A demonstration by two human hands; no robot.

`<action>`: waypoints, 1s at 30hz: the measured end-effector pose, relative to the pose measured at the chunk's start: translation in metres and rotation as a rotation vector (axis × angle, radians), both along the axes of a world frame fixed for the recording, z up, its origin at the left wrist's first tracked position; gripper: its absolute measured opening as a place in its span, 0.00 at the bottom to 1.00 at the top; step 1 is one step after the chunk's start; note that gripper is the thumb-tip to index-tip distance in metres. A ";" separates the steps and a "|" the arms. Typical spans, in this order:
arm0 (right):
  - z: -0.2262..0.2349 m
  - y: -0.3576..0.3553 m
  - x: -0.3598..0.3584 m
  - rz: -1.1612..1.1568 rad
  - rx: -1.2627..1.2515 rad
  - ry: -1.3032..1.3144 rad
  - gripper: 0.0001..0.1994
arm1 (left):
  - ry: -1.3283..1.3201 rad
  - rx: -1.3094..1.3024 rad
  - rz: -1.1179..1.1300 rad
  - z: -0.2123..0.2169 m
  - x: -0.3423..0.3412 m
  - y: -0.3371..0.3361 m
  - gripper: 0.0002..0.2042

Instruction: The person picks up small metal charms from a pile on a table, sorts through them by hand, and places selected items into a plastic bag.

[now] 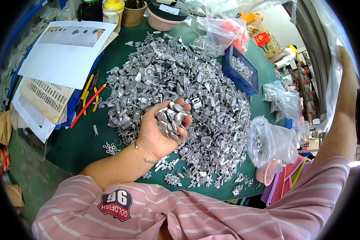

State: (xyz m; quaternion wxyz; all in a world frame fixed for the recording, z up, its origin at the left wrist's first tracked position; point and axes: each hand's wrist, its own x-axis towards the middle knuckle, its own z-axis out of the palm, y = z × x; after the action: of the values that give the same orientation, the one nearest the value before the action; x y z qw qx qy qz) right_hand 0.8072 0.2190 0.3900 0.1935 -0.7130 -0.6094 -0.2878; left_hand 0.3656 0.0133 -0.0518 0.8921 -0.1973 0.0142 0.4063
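Note:
My left hand (153,135) is palm up over the pile, its fingers curled around a handful of smooth, rounded silver metal pieces (173,121). Beneath and around it spreads a large heap of small silver metal castings (218,120), some wheel-shaped and some with loops. Several openwork castings (112,148) lie loose near my left forearm. My right arm (342,104) reaches up along the right rim beside clear plastic sheeting; its hand is cut off from view.
Green table (64,154) under the heap. Left: papers (60,60), a red pencil (88,106), yellow-handled pliers (85,96). Behind: a pink bowl (160,23). Right: a blue bin of small parts (241,71), plastic bags (264,140). Another person (286,56) is beyond.

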 end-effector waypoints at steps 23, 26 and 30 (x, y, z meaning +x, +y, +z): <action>0.019 0.011 0.045 -0.102 0.088 -0.102 0.14 | 0.057 -0.020 -0.004 0.001 0.003 -0.001 0.12; 0.062 0.008 0.112 -0.327 0.063 -0.721 0.14 | 0.027 0.014 -0.060 -0.001 0.005 -0.004 0.12; 0.014 0.023 0.059 -0.348 0.243 -0.412 0.16 | 0.034 0.030 -0.010 0.000 0.004 -0.001 0.11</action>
State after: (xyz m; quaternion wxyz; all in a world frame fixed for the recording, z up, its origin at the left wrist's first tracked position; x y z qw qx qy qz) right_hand 0.8663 0.2424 0.4041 0.0973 -0.7051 -0.4655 -0.5260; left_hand 0.3698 0.0123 -0.0517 0.8965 -0.1770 0.0241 0.4053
